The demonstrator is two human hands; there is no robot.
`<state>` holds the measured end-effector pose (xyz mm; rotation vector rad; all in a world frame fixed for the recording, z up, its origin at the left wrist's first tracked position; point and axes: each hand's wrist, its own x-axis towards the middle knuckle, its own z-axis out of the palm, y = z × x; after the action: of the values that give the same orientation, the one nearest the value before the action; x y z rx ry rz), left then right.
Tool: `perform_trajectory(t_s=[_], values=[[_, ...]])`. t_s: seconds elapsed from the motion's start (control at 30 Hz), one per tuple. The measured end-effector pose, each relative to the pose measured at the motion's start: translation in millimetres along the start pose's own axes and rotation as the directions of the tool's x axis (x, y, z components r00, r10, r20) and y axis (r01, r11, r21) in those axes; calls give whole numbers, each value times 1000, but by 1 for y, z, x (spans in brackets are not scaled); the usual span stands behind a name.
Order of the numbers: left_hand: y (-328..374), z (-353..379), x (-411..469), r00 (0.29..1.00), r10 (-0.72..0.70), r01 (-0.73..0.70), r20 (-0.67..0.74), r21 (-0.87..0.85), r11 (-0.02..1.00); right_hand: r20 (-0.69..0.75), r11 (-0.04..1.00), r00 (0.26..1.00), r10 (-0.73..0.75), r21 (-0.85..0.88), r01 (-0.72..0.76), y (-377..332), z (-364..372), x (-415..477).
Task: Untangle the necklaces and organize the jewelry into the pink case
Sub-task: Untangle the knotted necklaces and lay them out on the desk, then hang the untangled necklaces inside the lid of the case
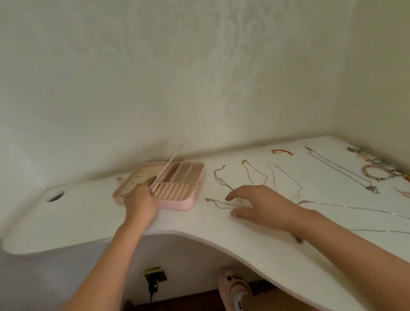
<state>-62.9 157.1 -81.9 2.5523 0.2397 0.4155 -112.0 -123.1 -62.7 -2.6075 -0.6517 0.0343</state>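
Observation:
The pink case [179, 204] lies open on the white desk [78, 221], its slotted tray and a raised thin flap [171, 163] showing. My left hand [140, 201] rests on the case's near left part, at the base of the flap; how the fingers lie there is hidden. To its right my right hand [260, 204] hovers with fingers spread over a thin gold chain [219, 203]. Several separate chains [254, 172] lie in a row behind it. A long silver chain [374, 211] runs along the desk's right side.
Beaded bracelets [377, 171] and a red-orange piece [282, 151] sit near the right wall. The desk has a cable hole [55, 196] at far left and a curved front edge. Under it are a wall socket with plug [152, 276] and my foot in a slipper [235, 287].

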Motion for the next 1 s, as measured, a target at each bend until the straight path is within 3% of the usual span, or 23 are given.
perform_trajectory(t_s=[0.1, 0.17, 0.27, 0.33, 0.4, 0.57, 0.7, 0.77, 0.87, 0.9, 0.97, 1.0], values=[[-18, -10, -3, 993, -116, 117, 16, -90, 989, 67, 991, 994, -87, -94, 93, 2, 7, -11], [-25, -18, -9, 985, -158, 172, 70, -285, 943, 96, 986, 990, -106, -120, 118, 6, 8, -15], [-29, -27, -19, 989, -101, 140, 103, -516, 845, -15, 990, 993, -116, -82, 114, 9, 5, -6], [-31, -30, -24, 990, -59, 119, 129, -532, 838, -124, 999, 991, -53, 0, 54, 2, -1, 11], [-32, -32, -24, 977, -13, 124, 212, -519, 846, -129, 999, 992, -7, 40, 12, -8, -6, 31], [-39, -55, -16, 839, 109, 195, 533, -481, 855, 157, 997, 985, 78, -38, -72, -24, -7, 76], [-42, -80, -8, 715, 162, 266, 681, -478, 837, 229, 992, 966, 119, -71, -106, -24, -9, 90], [-38, -84, -2, 747, 95, 309, 658, -470, 827, 263, 986, 957, 122, -145, -86, -27, -5, 90], [-18, -69, 4, 868, -108, 343, 485, -427, 837, 284, 958, 953, 109, -284, -24, -25, 5, 89], [-10, -59, 4, 894, -152, 334, 422, -399, 854, 280, 968, 954, 104, -248, -33, -22, 4, 87], [2, -36, 1, 944, -125, 192, 305, -201, 960, 222, 986, 968, 116, 95, -140, -13, -6, 82], [5, -25, -3, 962, -87, 103, 260, -49, 993, 205, 915, 971, 122, 355, -190, -10, -14, 78]])
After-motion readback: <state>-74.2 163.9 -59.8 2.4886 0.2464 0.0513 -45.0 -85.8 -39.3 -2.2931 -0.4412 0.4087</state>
